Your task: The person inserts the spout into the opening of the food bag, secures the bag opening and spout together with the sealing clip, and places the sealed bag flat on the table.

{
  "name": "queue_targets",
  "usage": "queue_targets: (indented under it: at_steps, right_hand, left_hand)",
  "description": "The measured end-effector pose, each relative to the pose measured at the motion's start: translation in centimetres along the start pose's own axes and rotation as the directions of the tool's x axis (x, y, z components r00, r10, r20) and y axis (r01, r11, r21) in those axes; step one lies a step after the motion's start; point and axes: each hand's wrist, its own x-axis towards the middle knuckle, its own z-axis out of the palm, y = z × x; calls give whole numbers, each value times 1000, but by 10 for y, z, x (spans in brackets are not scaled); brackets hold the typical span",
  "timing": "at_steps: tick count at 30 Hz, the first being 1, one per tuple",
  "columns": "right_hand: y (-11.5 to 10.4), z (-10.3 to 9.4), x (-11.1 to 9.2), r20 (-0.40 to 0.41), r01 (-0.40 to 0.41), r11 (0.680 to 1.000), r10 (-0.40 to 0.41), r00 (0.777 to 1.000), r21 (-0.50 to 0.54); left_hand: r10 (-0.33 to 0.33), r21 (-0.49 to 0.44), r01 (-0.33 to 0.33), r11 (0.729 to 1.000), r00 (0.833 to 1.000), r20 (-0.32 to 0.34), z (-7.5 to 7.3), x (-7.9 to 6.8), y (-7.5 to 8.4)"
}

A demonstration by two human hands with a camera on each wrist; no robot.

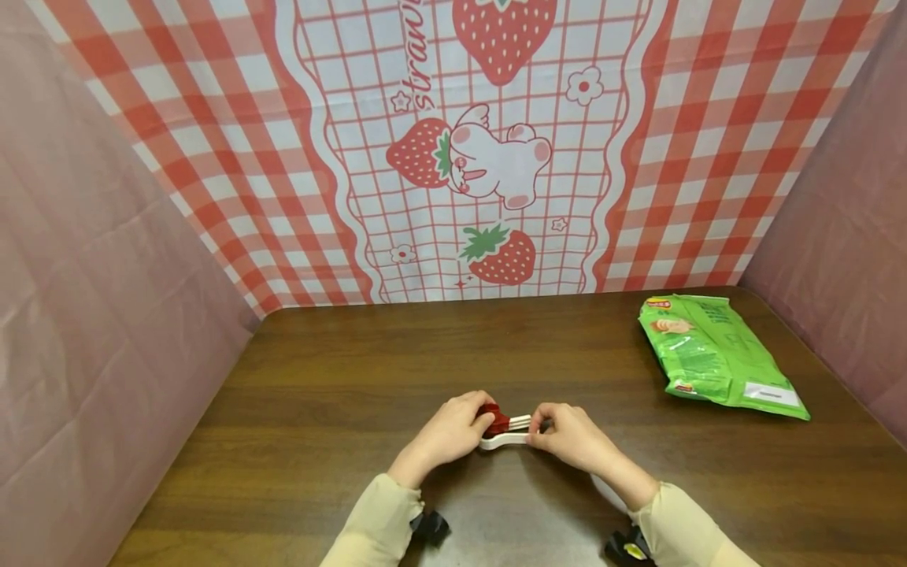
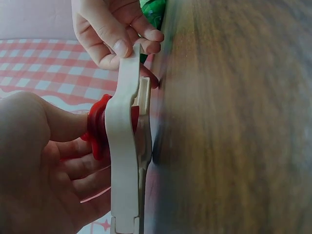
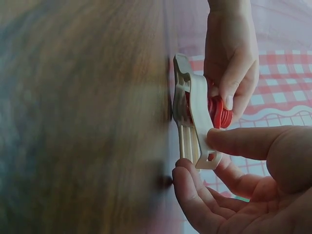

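Observation:
A white plastic bag clip (image 1: 505,441) with a round red cap (image 1: 498,420) is between the two hands, close over the table at the front middle. My left hand (image 1: 456,429) holds it by the red part, thumb at the cap in the left wrist view. The far end of the clip is pinched by my right hand (image 1: 572,435). In the right wrist view the right thumb presses the end of one white arm (image 3: 200,109), with the fingertips by the other arm. The two arms stand slightly apart, joined at the left end.
A green snack bag (image 1: 723,354) lies at the back right of the brown wooden table (image 1: 340,370). Behind stands a red-and-white checked cloth (image 1: 269,150) with strawberries. Pink cloth walls (image 1: 106,299) close off both sides.

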Motion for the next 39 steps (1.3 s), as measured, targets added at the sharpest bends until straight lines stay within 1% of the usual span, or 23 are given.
queue_targets:
  at_steps: [11,19,25,33,36,39]
  right_hand:
    - [0,1,-1,12,43,999,-43,999,2]
    - [1,1,-2,22,89,996,-89,996,-23]
    - [1,1,-2,18,115,992,-114,993,-44]
    - [2,1,-2,44,140,989,-138,989,-48]
    - [2,2,-2,51,143,988,-140,989,-57]
    - [2,3,-2,55,164,984,-160,986,-76]
  left_hand:
    - [8,-6,-8,1000,1000,-17,0,-1,0]
    - [23,15,-22,1000,999,-23,-1,-1,1]
    - [14,12,-13,1000,999,-36,-1,-1,2]
    - [-10,8,10,1000,999,-36,-1,-1,3]
    - [-12,5,12,1000,999,-45,-1,-1,2]
    - [-7,-2,7,1000,999,-54,-1,-1,2]
